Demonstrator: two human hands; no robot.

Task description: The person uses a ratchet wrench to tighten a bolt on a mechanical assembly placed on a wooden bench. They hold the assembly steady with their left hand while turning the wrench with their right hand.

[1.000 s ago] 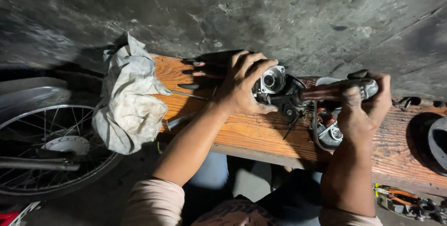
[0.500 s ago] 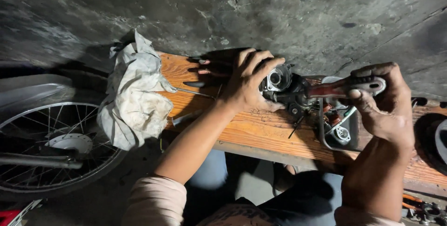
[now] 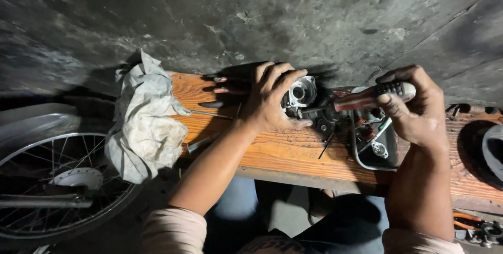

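The right hand (image 3: 414, 110) is clenched around the red-and-black handle of a screwdriver (image 3: 369, 97), whose shaft is angled leftward and down toward a small metal engine part (image 3: 309, 102). The tip itself is hidden among the dark fittings, so contact with a screw cannot be confirmed. The left hand (image 3: 270, 99) is spread over the left side of that part, fingers curled across its top, and the part is pressed down onto the wooden bench (image 3: 293, 152). Its round silver opening is left uncovered, facing up.

The step in hand is judged to be the working of a fastener on the part while it is steadied. For the next move, the tip would need to be seated squarely in the fastener, and the hold-down pressure would need to be matched to the turning force so the part is not spun on the board.

Just beside the right hand, a black tray (image 3: 374, 146) with small pieces is seen. Farther left, thin tools (image 3: 212, 113) lie on the bench, a soiled rag (image 3: 144, 123) is draped over its end, and a spoked wheel (image 3: 57, 180) stands below.
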